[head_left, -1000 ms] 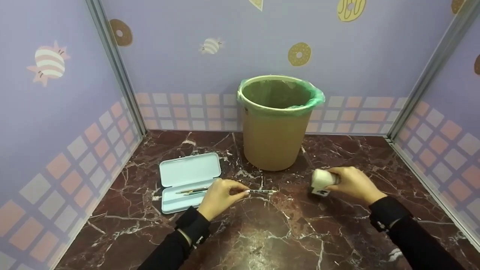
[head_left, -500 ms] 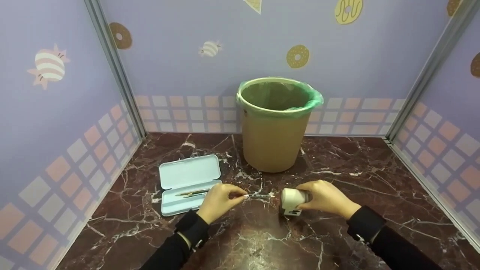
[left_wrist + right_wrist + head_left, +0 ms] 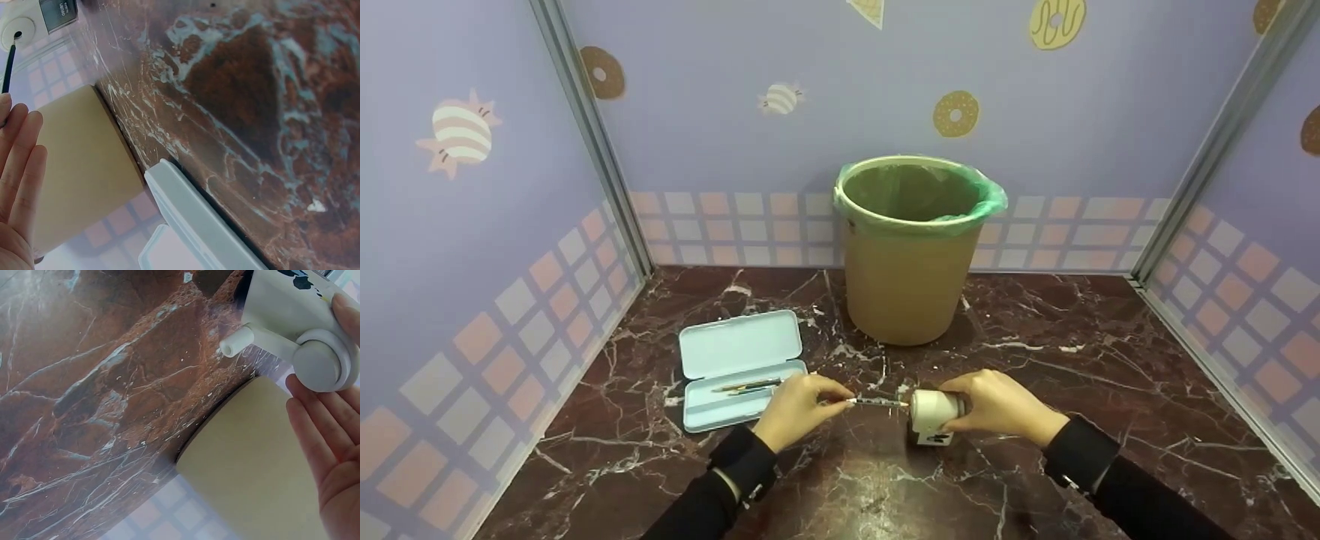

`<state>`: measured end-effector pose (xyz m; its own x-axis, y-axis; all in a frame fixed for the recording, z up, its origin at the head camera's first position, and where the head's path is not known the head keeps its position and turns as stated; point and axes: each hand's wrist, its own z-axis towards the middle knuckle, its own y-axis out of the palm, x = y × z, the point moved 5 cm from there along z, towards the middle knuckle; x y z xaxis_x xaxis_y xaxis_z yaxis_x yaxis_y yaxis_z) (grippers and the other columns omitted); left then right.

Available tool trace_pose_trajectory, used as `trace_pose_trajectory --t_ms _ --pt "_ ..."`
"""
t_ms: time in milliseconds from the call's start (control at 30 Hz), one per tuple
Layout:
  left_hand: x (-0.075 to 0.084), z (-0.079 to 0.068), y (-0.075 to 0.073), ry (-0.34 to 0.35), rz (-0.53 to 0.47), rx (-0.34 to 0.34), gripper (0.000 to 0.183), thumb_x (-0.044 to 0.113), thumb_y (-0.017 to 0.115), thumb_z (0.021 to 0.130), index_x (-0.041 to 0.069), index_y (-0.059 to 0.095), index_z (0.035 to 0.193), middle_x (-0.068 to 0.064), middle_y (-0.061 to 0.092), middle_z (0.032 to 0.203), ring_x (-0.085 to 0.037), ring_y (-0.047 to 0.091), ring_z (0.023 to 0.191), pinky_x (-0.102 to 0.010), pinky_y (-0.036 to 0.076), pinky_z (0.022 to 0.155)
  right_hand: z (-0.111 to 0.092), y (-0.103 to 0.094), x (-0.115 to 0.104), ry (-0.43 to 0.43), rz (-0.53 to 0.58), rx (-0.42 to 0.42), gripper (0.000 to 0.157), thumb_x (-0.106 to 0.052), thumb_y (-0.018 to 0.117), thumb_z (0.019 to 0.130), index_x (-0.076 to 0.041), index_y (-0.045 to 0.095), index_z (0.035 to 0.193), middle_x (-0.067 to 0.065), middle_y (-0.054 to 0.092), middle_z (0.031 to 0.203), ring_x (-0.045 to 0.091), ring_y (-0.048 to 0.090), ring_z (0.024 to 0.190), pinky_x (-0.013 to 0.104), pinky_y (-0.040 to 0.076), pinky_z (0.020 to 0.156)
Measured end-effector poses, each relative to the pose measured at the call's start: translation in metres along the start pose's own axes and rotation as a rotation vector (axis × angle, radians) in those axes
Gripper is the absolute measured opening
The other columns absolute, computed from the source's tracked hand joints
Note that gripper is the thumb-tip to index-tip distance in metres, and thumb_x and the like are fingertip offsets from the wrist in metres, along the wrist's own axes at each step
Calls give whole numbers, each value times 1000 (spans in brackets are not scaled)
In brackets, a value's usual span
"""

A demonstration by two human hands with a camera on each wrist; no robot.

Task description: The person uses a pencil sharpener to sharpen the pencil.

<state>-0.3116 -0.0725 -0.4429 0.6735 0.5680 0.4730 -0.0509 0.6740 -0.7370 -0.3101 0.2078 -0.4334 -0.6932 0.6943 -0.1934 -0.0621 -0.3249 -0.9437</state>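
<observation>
My left hand (image 3: 799, 409) pinches a pencil (image 3: 879, 402) by its rear end, its sharpened tip pointing right. In the left wrist view the tip of the dark pencil (image 3: 8, 70) is right at the round hole in the sharpener's white face (image 3: 28, 27). My right hand (image 3: 1005, 405) grips a white crank pencil sharpener (image 3: 933, 409) with dark printed spots, close over the table. Its crank handle (image 3: 238, 340) juts out on the side toward the right wrist. Behind the left hand lies an open light blue pencil case (image 3: 741, 343) with several pencils (image 3: 746, 386) inside.
A tan waste bin (image 3: 907, 289) with a green liner (image 3: 990, 201) stands behind the hands against the rear wall. Purple patterned panels (image 3: 697, 135) enclose the dark marbled table (image 3: 1080, 322) on the left, back and right.
My right hand has brought the sharpener left and toward me, up to the pencil's tip. My left hand, with the pencil, has come slightly lower in view.
</observation>
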Motion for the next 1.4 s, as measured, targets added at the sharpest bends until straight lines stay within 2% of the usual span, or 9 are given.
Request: trace_pose_trajectory --t_ms 367,700,1400 --pt "0 -2 7 -16 -16 -43 11 16 78 87 12 81 97 -5 82 94 -15 77 82 -24 60 78 1 4 -3 -8 31 -28 44 -36 90 74 -10 77 107 3 81 100 15 75 82 28 59 70" --pt "-1 -3 11 -42 -66 -94 11 18 78 88 11 81 96 -6 81 94 -14 77 80 -20 59 76 6 7 -9 -18 80 -44 42 -34 89 75 -12 77 109 1 80 97 7 70 76 23 54 66" --pt "-2 2 18 -41 -109 -121 8 12 80 85 7 81 92 -9 81 88 -17 76 75 -21 59 72 5 12 -8 -13 101 -60 47 -34 89 77 -9 75 115 6 80 103 11 74 81 24 56 69"
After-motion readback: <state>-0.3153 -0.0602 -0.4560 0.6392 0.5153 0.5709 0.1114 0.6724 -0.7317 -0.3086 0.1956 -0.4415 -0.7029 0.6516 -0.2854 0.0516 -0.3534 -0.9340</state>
